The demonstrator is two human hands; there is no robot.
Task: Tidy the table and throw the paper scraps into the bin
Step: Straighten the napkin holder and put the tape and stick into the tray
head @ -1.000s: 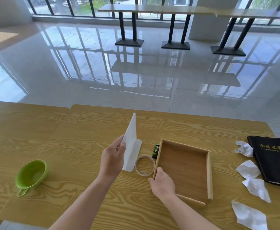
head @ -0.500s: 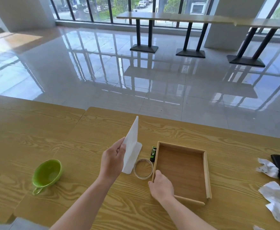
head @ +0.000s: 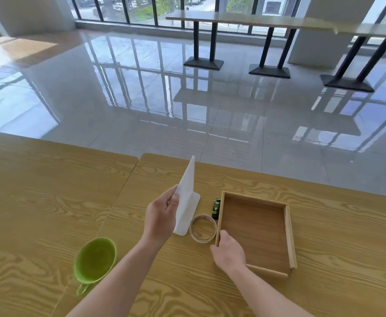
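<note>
My left hand [head: 161,217] pinches a white folded sheet [head: 186,200] that stands upright above the wooden table [head: 210,291], its lower edge near the tabletop. My right hand [head: 229,253] grips the near left corner of an empty wooden tray [head: 289,236]. A clear tape ring [head: 203,228] lies flat between the sheet and the tray. A small green-and-black object [head: 216,207] rests against the tray's left wall. The crumpled paper scraps and any bin are out of view.
A green cup [head: 94,260] sits on the table near the left forearm. A second wooden table [head: 38,191] adjoins on the left. Beyond the far edge lies glossy tiled floor, with high tables [head: 244,21] on black legs by the windows.
The view has swung left and up: the crumpled scraps and the black book have left the frame on the right. Both hands keep their holds on the sheet and tray.
</note>
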